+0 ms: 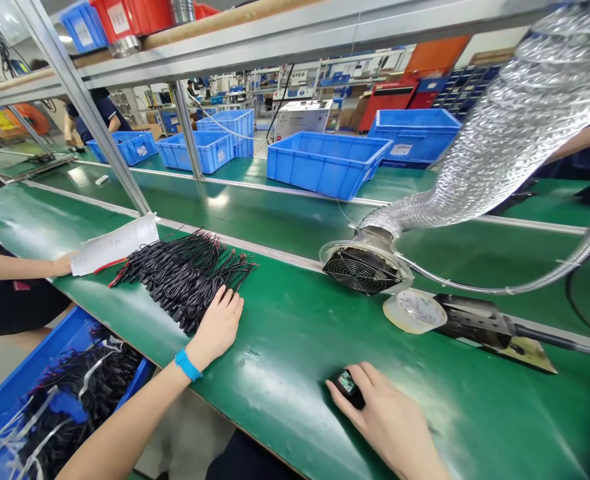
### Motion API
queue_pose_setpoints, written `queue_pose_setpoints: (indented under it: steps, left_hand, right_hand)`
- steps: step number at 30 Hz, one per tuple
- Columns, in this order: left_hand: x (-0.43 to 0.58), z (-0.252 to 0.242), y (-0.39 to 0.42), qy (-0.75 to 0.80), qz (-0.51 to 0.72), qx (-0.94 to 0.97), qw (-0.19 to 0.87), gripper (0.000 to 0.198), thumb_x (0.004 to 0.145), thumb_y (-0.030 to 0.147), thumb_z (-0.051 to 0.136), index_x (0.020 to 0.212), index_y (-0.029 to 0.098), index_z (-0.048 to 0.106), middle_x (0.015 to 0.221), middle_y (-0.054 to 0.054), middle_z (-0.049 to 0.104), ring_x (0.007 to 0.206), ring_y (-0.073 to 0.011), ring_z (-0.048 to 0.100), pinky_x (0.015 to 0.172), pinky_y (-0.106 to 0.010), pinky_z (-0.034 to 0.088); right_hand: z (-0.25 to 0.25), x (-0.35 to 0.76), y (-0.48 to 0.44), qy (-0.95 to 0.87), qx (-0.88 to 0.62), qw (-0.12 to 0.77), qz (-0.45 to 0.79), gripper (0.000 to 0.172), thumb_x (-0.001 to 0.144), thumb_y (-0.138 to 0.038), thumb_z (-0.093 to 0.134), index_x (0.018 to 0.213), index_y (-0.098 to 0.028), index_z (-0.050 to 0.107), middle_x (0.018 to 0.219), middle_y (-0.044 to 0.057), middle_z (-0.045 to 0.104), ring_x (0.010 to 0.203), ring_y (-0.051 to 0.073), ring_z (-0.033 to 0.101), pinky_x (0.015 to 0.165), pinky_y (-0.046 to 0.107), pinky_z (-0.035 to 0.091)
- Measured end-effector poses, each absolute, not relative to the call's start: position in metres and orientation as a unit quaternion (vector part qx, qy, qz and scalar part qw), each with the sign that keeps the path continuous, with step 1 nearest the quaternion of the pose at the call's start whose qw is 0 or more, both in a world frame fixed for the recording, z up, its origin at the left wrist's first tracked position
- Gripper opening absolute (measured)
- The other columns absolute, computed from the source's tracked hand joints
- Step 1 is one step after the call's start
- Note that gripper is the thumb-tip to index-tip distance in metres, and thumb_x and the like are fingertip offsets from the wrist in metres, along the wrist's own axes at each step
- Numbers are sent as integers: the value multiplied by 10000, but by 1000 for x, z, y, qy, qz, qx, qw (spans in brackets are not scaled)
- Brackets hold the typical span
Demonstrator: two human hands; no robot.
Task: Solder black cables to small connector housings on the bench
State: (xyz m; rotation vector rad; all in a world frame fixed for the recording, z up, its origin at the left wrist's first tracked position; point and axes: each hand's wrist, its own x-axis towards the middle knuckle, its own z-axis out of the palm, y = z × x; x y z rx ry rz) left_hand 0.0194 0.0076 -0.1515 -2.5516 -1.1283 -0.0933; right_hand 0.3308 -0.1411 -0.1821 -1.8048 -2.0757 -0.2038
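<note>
A pile of black cable assemblies [182, 273] with red wire ends lies on the green bench [285, 333]. My left hand [217, 327], with a blue wristband, rests at the pile's near right edge, fingers curled onto the cables. My right hand [385, 417] lies on the bench near the front edge, thumb and fingers pinching a small black part with a green circuit face [349, 385].
A fume fan [362, 267] on a silver flexible duct [505, 127] stands beyond my right hand, beside a tape roll [413, 310] and a black tool holder [479, 320]. A co-worker's hand [65, 265] holds paper [115, 243] at left. Blue bins [325, 160] line the far side; another blue bin [49, 400] holds cables below.
</note>
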Motion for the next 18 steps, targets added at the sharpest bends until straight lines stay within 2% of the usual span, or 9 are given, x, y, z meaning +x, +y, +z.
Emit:
queue_pose_setpoints:
  steps: [3,6,8,9,10,11,13,16,18]
  left_hand:
    - [23,-143,2,-378,-73,-911,145,441,949,107,432,1360,92,591,1420,-165,573,1374,-295,485,1234,-528,274]
    - [-2,-123,14,-375,-179,-904,96,366,972,196,467,1295,203,639,1424,-111,575,1363,-253,490,1182,-483,362]
    - [-48,-104,34,-503,-261,-817,105,334,995,246,425,1214,209,674,1302,-105,642,1265,-223,555,1107,-414,435]
    - [-78,-96,45,-619,-271,-726,129,365,1011,250,367,1204,190,671,1256,-112,655,1222,-214,574,1080,-383,446]
    - [-111,-89,55,-727,-243,-625,148,410,1019,257,310,1239,187,649,1258,-113,647,1206,-217,579,1053,-371,456]
    - [-144,-84,63,-772,-224,-576,149,434,1007,251,299,1244,133,643,1234,-165,642,1169,-269,593,1003,-413,475]
    - [-202,-81,70,-813,-184,-537,129,397,948,240,372,1083,76,708,1059,-206,667,993,-326,643,873,-445,507]
    - [-256,-93,68,-830,-123,-537,90,327,873,226,455,940,97,748,939,-180,664,858,-309,654,792,-399,501]
    - [-273,-104,67,-827,-93,-549,80,349,897,255,444,1001,118,747,1001,-166,660,905,-290,654,801,-360,495]
  right_hand:
    - [-186,329,-140,-754,-625,177,-101,378,1009,-540,432,877,-216,575,833,66,638,757,226,675,584,305,448]
    - [-192,327,-140,-763,-609,170,-135,375,1021,-517,416,923,-198,587,879,88,648,793,238,667,605,317,455]
    - [-196,324,-140,-765,-598,176,-162,377,1033,-496,393,960,-184,592,915,99,653,810,241,659,613,325,455]
    - [-198,323,-139,-766,-591,182,-173,378,1037,-487,385,973,-178,593,928,102,653,814,241,655,615,328,454]
    - [-199,321,-139,-768,-584,188,-182,376,1041,-478,380,982,-174,594,936,102,653,815,239,651,617,330,454]
    - [-200,320,-138,-771,-578,194,-187,373,1043,-469,379,988,-169,595,941,102,652,815,235,648,620,331,456]
    - [-202,317,-135,-776,-566,201,-191,364,1042,-457,386,992,-165,598,945,101,649,814,230,644,624,331,459]
    - [-203,315,-129,-781,-553,211,-199,362,1042,-449,382,988,-168,604,941,102,647,822,231,641,627,331,463]
    - [-203,314,-127,-781,-548,217,-205,368,1043,-447,372,977,-174,609,934,105,646,820,233,638,620,330,463]
